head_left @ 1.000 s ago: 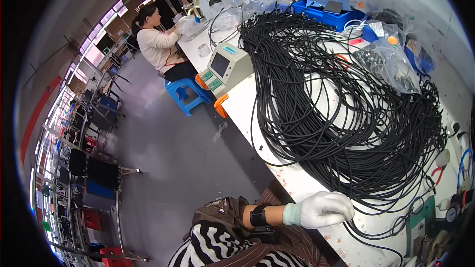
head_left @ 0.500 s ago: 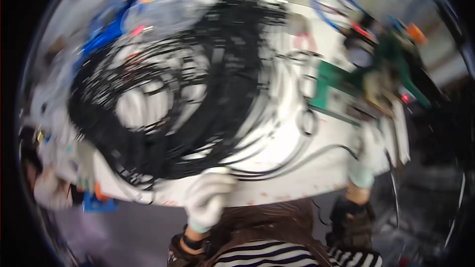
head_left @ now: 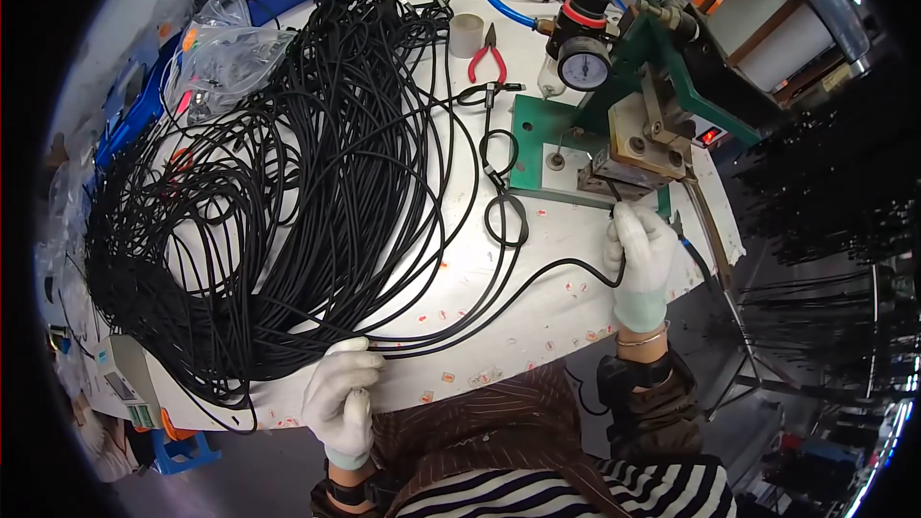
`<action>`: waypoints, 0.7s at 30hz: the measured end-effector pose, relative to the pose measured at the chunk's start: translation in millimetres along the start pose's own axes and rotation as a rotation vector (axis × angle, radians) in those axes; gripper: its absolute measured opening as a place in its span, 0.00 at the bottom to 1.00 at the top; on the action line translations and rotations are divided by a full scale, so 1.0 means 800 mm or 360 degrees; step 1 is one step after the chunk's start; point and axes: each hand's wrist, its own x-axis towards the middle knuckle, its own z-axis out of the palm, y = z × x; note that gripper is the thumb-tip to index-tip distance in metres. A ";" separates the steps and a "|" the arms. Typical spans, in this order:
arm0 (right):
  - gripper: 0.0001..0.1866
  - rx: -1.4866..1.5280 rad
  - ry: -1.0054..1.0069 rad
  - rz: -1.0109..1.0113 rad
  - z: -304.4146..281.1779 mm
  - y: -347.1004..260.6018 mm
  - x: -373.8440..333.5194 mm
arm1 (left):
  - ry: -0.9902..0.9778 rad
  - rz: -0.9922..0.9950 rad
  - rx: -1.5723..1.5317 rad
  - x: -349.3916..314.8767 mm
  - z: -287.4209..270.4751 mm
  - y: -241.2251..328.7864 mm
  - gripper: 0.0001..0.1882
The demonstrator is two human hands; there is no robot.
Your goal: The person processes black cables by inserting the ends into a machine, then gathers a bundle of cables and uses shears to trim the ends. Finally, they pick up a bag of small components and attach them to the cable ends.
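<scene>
My right hand [head_left: 641, 247], in a white glove, is closed on a black cable [head_left: 573, 265] close to its end. That end is up against the metal block [head_left: 633, 168] of a green bench press [head_left: 537, 139]; the glove hides the tip. The cable runs left in a curve to the table's front edge. My left hand [head_left: 341, 401], also gloved, is at that edge with fingers loosely bent and thumb apart. Its fingertips meet the cables there, with nothing seen gripped. A large heap of black cables [head_left: 326, 163] covers the left of the table.
Behind the heap lie clear plastic bags [head_left: 225, 67]. Red-handled pliers [head_left: 487, 59] and a tape roll [head_left: 466, 35] lie at the back. A pressure gauge [head_left: 583, 65] with blue hose stands by the press. A grey box [head_left: 125, 374] stands front left. Dark cables hang right.
My left hand has slid left and slightly down along the table edge. My right hand has moved left and up to the press with the cable. The whole view has turned and sharpened.
</scene>
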 end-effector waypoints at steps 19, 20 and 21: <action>0.16 -0.0112 -0.0159 -0.0016 0.006 -0.005 -0.005 | -0.0009 0.0025 0.0019 0.006 0.002 0.004 0.12; 0.16 -0.0146 -0.0156 -0.0045 0.006 -0.007 -0.009 | -0.0018 0.0024 0.0016 0.005 0.002 0.004 0.12; 0.16 -0.0180 -0.0155 -0.0077 0.006 -0.009 -0.011 | -0.0024 0.0027 0.0013 0.006 0.002 0.004 0.12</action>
